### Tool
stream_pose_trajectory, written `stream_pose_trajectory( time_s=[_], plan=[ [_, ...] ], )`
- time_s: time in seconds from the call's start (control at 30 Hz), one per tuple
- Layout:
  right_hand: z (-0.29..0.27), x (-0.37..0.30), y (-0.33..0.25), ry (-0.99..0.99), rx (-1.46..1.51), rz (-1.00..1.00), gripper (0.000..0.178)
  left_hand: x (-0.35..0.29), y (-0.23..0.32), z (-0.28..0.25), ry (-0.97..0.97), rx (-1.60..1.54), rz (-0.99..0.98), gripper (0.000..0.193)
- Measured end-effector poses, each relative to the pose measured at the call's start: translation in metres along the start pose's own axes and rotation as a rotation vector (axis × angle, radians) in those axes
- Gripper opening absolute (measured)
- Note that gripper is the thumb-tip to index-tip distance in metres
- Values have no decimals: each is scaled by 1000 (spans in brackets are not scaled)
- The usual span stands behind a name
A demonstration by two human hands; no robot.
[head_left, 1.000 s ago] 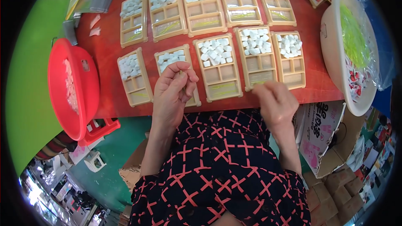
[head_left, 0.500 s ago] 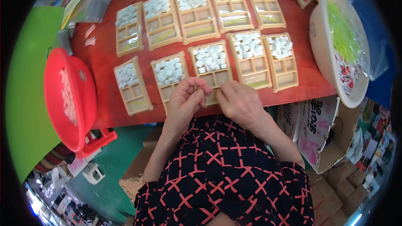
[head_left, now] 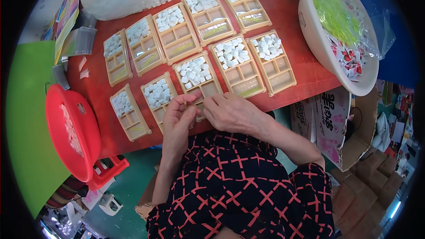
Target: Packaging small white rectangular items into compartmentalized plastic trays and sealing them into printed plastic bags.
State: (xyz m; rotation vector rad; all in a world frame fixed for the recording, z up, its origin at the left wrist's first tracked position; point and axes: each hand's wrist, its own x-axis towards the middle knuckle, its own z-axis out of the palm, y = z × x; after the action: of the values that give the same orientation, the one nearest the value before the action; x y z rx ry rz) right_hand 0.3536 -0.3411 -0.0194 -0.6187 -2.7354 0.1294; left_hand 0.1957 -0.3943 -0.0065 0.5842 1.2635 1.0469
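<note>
- Beige trays (head_left: 281,80) have slid leftward in my view over the last second, so I take it the worn camera has turned.
- Right hand (head_left: 232,111), well apart from the left hand (head_left: 178,115) a second ago, is now just beside it at the frame's centre; I read that as both working together over the front row's middle tray (head_left: 209,89).
- Left thumb and fingertips pinch a small yellowish piece (head_left: 185,103); the right fingers are bent and bunched, and I cannot tell whether they hold anything.
- Ten trays by my count, two rows of five, across the middle of the red tabletop (head_left: 310,62); each has white pieces (head_left: 195,71) in its top compartment, too many to count.
- Yellow-green strands (head_left: 251,87) show in seven trays; I see none in the front-right one, and the hands partly hide two.
- Two basins: one red basin (head_left: 90,128) at left, one white basin (head_left: 306,17) at upper right.
</note>
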Motion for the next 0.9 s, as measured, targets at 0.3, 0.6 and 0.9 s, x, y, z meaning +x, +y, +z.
stream_pose_trajectory(
  time_s=[0.3, 0.6, 0.9],
  plan=[
    [-5, -1, 10, 20, 36, -26, 11, 5, 4, 6, -6, 4, 1, 20],
    [4, 6, -3, 45, 12, -44, 14, -4, -5, -5, 27, 25, 8, 17],
    [-16, -10, 12, -119, 141, -1, 15, 1, -1, 5, 75, 1, -2, 24]
  ],
)
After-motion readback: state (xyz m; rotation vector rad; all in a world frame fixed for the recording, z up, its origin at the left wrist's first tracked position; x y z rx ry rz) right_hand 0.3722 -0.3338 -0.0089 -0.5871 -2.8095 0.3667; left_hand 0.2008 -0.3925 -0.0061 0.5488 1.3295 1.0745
